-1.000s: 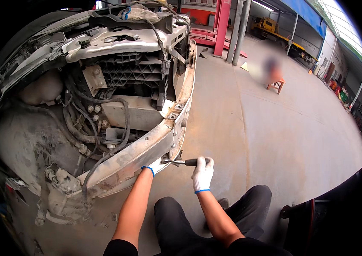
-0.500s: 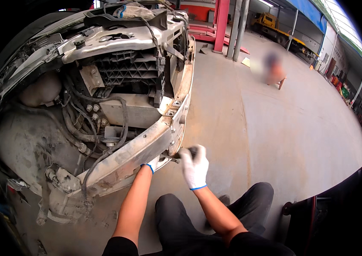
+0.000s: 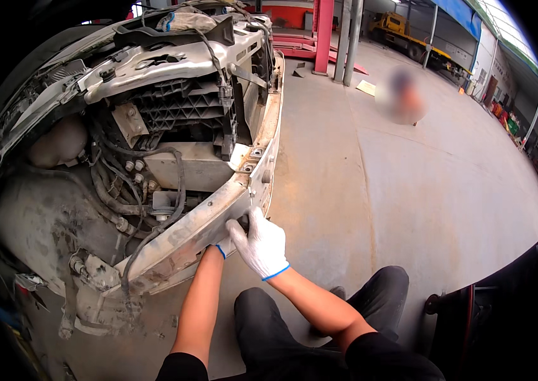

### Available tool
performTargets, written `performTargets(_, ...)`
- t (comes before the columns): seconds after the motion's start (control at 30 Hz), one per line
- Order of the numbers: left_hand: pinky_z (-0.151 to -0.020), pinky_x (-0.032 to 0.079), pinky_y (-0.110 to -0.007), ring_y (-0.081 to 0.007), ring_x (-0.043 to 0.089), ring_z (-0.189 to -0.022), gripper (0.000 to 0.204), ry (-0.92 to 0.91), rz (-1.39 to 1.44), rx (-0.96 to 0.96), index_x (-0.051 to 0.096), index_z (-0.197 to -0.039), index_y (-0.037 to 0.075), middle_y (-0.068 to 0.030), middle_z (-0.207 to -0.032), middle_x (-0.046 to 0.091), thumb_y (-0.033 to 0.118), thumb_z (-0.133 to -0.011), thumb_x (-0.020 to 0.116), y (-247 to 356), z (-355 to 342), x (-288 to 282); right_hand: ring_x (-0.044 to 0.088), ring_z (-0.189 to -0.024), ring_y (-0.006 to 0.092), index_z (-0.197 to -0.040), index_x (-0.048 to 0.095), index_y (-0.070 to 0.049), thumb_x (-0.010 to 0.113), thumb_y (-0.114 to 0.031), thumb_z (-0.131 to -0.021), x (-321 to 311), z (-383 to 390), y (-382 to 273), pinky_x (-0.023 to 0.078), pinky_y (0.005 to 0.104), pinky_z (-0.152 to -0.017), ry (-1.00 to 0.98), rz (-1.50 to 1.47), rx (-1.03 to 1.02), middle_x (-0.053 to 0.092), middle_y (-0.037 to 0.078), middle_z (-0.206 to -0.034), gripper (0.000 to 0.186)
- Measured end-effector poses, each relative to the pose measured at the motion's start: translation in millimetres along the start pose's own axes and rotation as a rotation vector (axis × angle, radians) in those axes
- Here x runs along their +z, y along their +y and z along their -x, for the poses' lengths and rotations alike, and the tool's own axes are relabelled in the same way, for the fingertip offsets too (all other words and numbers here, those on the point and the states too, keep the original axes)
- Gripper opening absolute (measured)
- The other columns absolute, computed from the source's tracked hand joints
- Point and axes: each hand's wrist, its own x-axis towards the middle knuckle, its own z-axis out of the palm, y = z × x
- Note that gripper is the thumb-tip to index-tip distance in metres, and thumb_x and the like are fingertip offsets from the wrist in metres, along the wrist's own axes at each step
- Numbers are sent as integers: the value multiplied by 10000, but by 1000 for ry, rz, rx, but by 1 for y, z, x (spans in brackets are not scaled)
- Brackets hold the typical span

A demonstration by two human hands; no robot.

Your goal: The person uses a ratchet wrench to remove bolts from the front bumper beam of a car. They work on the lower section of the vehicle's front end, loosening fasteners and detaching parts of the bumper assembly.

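A stripped vehicle front end fills the left side, with a curved, scuffed metal bumper beam (image 3: 208,219) along its near edge. My right hand (image 3: 261,244), in a white knit glove with a blue cuff, is closed at the outer face of the beam. A small dark piece, seemingly a tool handle, shows between its thumb and fingers; the rest of that tool is hidden. My left hand (image 3: 225,246), gloved the same way, reaches in under the beam just left of the right one. Its fingers are out of sight behind the beam and my right hand.
Hoses (image 3: 111,200) and a lattice-like black panel (image 3: 183,105) sit inside the front end. A pair of work gloves (image 3: 186,21) lies on top. Beyond are a red lift post (image 3: 324,38), grey pillars (image 3: 348,44), a blurred person (image 3: 405,98) and a yellow truck (image 3: 402,32).
My right hand has moved left and closer to the beam, turning so its back faces me more. The left hand stays in nearly the same place under the beam.
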Motion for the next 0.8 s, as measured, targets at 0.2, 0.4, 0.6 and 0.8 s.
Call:
performTargets(0.2, -1028, 375, -358, -246, 449, -1236, 424, 135, -152, 66, 515, -1327, 64, -110, -1329, 505, 327, -994, 525, 3, 9, 18, 594, -533, 221, -973, 534, -9, 628, -232, -909, -2, 46, 139, 485, 356, -515, 197, -605, 612, 609, 103, -673, 251)
performTargets(0.4, -1021, 378, -358, -244, 454, -1228, 414, 49, -89, 47, 527, -1316, 63, -112, -1313, 515, 324, -994, 524, -8, 0, 7, 618, -559, 288, -899, 547, -18, 682, -244, -869, -6, 10, 44, 501, 399, -569, 284, -164, 112, 608, 141, -650, 265)
performTargets(0.6, -1014, 380, -357, -243, 458, -1221, 405, 28, -137, 60, 539, -1304, 62, -115, -1298, 525, 322, -994, 523, -34, -16, -8, 633, -591, 301, -995, 532, -38, 712, -245, -849, -1, 0, 29, 517, 368, -582, 197, -75, 10, 640, 121, -721, 310)
performTargets(0.8, -941, 451, -360, -225, 531, -1134, 346, 173, -362, 213, 603, -1240, 38, -112, -1219, 604, 271, -990, 545, 15, 18, 32, 536, -478, 166, -1046, 510, -23, 613, -244, -938, -1, 62, 158, 451, 320, -438, 237, -717, 632, 576, 80, -647, 267)
